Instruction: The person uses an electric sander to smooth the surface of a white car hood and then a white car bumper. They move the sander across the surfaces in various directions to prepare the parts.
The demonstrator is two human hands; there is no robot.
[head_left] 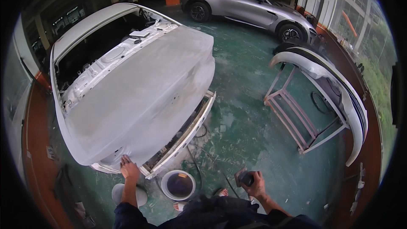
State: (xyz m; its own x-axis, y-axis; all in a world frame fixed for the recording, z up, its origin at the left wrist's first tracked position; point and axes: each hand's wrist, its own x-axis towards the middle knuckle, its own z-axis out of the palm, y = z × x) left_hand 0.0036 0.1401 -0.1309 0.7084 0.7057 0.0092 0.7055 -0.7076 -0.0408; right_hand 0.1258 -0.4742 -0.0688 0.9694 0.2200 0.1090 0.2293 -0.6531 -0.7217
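A stripped white car body (60,114) fills the left side, its trunk lid (140,80) dull grey with a sanded look. My left hand (129,169) rests its outstretched fingers on the car's near rear corner, around the tail-light area. In my right hand (257,188) is a dark hand-held sander (245,178), gripped by its rounded top and held off to the right, away from the car. Its flat pad faces left. Just right of my left hand, a white bucket (163,189) holds dark liquid, with a small yellowish block (182,175) at its edge.
A round grey stool (118,193) stands below my left forearm. Hose (198,167) runs across the green floor (237,131) beside the bucket. To the right, a bumper (355,133) lies over a metal frame stand (292,110). A silver car (241,6) is parked behind.
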